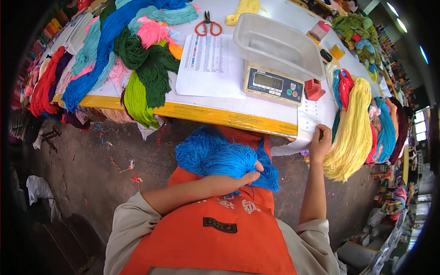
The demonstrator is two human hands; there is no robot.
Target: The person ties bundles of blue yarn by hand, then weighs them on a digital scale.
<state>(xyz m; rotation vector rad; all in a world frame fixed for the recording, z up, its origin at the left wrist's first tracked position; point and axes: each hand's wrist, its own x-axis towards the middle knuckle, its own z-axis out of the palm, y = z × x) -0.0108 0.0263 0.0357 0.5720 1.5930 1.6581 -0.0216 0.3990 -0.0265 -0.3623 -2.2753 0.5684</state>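
Note:
A hank of bright blue yarn lies across my lap over the orange apron. My left hand is closed around its right part, with loose strands hanging beyond the fingers. At the table's front edge, my right hand pinches the edge of a white sheet of small printed labels; the fingertips are partly hidden. Behind that sheet stands a digital scale bearing a translucent plastic tray. A small red block-like object sits right of the scale, touching or close to it.
A printed list and red-handled scissors lie left of the scale. Dark green, blue and pink hanks are heaped at the left. Yellow yarn hangs over the edge at the right, near my right hand. Yellow tape covers the table's edge.

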